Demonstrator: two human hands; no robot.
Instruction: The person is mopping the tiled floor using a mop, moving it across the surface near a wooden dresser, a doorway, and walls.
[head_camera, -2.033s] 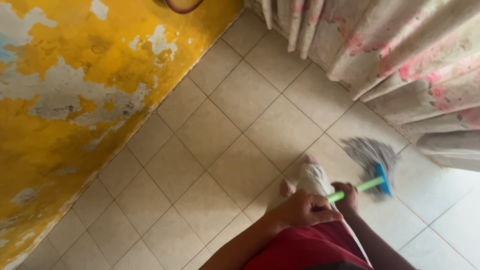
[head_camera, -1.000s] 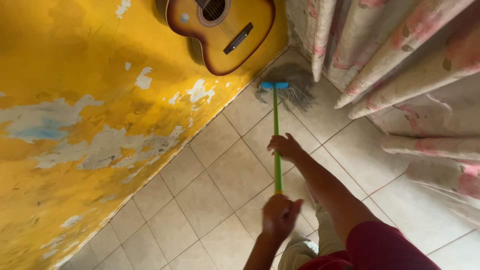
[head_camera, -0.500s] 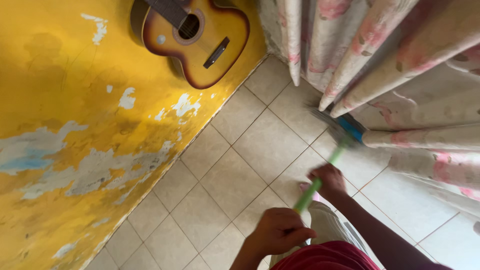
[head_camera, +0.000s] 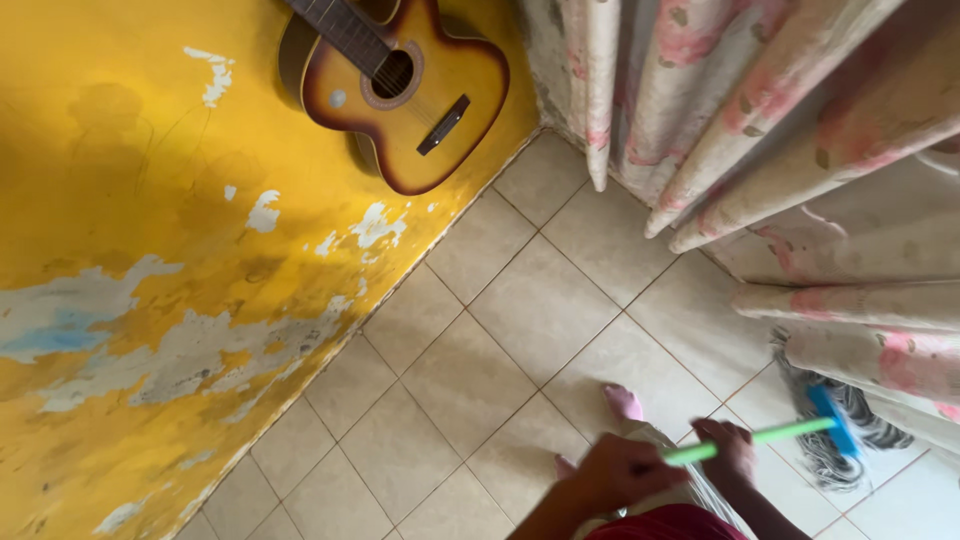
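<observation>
Both your left hand (head_camera: 625, 468) and right hand (head_camera: 730, 450) grip the green mop (head_camera: 790, 432), its head under the curtain (head_camera: 860, 300) hem; tiles (head_camera: 500, 330) toward the guitar (head_camera: 400, 90) look unmarked, progress unclear.

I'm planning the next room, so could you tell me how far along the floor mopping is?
Done: cannot tell; the beige tiled floor shows no clear wet patch. In hand: left hand and right hand grip the green-handled mop, its grey head under the floral curtain. Left: possibly tiles beside the yellow wall.
</observation>
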